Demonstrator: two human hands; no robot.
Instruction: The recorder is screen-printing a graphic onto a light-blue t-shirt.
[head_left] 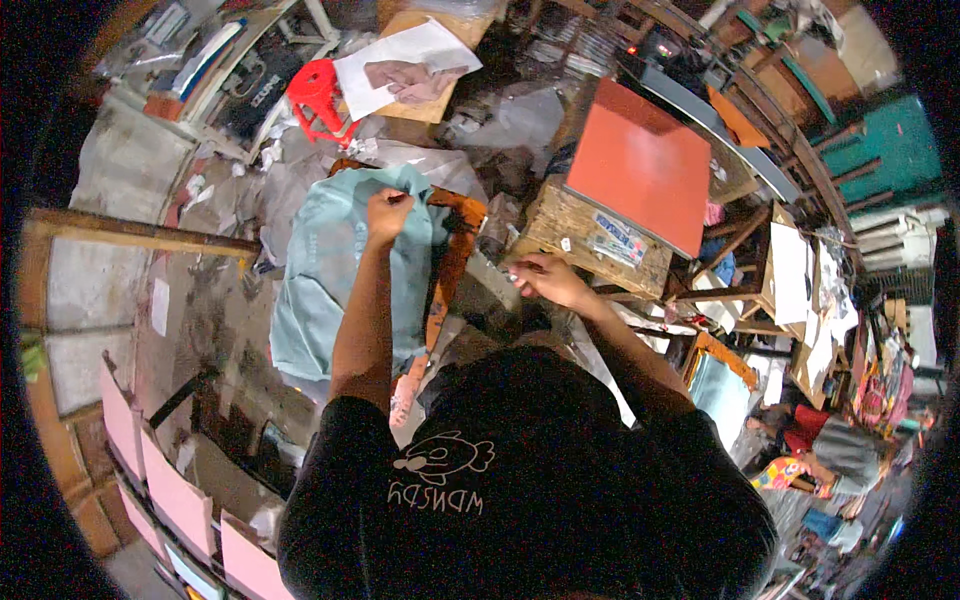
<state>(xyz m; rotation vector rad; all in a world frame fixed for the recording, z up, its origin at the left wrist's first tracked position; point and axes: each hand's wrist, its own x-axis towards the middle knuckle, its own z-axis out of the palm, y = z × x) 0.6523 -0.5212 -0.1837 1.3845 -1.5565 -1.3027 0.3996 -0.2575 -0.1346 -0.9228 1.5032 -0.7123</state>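
Note:
A light blue-green cloth piece [330, 260], perhaps a garment or bag with faint print, lies spread in front of me to the left. Beneath its right edge shows a worn orange-brown board [457, 245]. My left hand [388, 213] is closed at the cloth's upper part, its fingers bunched on the fabric. To the right of the board, my right hand [545, 278] hangs apart from the cloth. Its fingers are curled in a pinch, with a small pale bit at the fingertips that is too small to name.
Right of me stands a worn wooden table [555, 230] bearing a flat orange-red panel [640, 160]. A red plastic stool [318, 95] and a board with white paper [365, 85] are ahead. Pink panels [180, 485] line the lower left. Another person [840, 450] is at far right.

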